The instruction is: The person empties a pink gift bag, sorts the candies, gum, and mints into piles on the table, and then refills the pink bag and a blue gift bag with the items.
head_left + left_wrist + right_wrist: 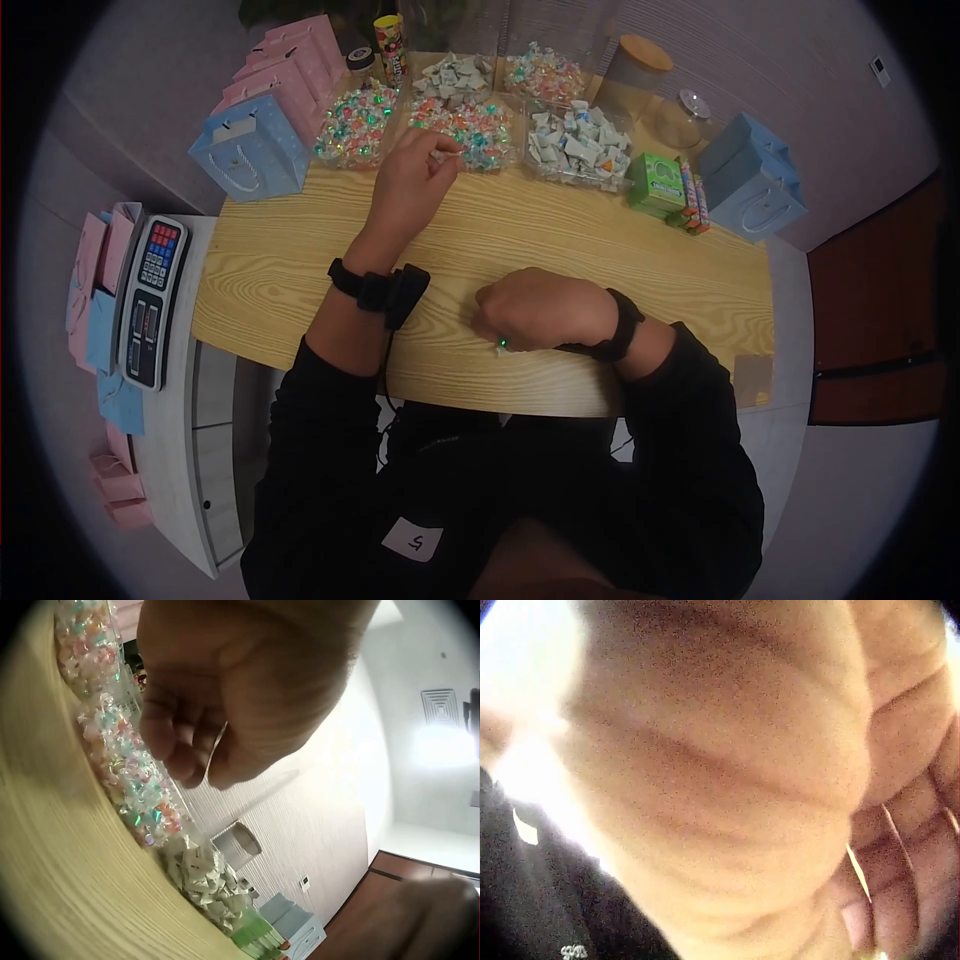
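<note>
From my feeds I see a pale wood-grain table (320, 250) with a curved near edge, and a weighing scale (153, 300) on a lower stand to its left. Pink bags (300, 60) and a blue bag (250, 155) stand at the far left, blue bags (750, 180) at the far right, and a red-brown door (880, 310) lies beyond on the right.

Along the far side, clear trays hold wrapped candies (485, 135). The left hand (412, 182) is at the near side of the middle ones, fingers bent, thumb close to them; I cannot tell whether it pinches anything. The right hand (550, 308) is low over the near part of the table, its fingers curled in. A green candy (503, 343) shows right by its near side, but I cannot tell whether the hand grasps it or it lies beside.

My left wrist camera adds a ceiling light (446, 746) and a vent (440, 706), which the head view lacks; the right wrist camera shows mostly palm and dark clothing (574, 915).
</note>
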`<state>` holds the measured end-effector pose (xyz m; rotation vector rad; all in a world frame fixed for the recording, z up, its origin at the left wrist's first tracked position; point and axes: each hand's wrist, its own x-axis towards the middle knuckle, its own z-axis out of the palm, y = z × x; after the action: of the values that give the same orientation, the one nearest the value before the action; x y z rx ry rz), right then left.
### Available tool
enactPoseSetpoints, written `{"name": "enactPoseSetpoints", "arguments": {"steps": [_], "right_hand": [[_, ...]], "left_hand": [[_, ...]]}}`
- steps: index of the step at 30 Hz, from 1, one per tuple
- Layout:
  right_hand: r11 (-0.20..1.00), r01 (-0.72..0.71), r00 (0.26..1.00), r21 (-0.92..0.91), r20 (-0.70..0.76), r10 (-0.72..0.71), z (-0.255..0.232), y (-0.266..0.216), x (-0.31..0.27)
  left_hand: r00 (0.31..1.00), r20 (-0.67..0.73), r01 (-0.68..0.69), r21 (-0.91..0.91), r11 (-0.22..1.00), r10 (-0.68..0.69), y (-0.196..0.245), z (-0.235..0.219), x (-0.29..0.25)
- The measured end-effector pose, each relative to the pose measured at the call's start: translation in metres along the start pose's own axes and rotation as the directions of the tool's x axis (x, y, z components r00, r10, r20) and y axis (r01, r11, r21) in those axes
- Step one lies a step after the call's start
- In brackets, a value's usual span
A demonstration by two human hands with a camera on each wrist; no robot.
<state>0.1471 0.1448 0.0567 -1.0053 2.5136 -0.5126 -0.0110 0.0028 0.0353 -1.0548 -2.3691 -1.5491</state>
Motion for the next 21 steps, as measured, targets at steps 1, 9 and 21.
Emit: {"name": "enactPoseSetpoints", "arguments": {"steps": [1, 9, 21], "right_hand": [[0.996, -0.07, 0.997, -0.055, 0.024, 0.071, -0.001, -0.001, -0.001], [0.949, -0.1, 0.577, 0.299, -0.76, 0.3, -0.052, 0.029, -0.007], [0.911, -0.305, 0.48, 0.279, -0.781, 0.4, -0.066, 0.046, -0.055]], "left_hand": [[0.997, 0.072, -0.012, -0.002, 1.0, 0.012, 0.0, 0.001, -0.002], [0.919, 0.371, 0.008, 0.318, 0.948, -0.132, 0.003, -0.001, -0.011], [0.807, 0.552, 0.013, 0.339, 0.941, -0.21, -0.013, 0.002, -0.011]]}}
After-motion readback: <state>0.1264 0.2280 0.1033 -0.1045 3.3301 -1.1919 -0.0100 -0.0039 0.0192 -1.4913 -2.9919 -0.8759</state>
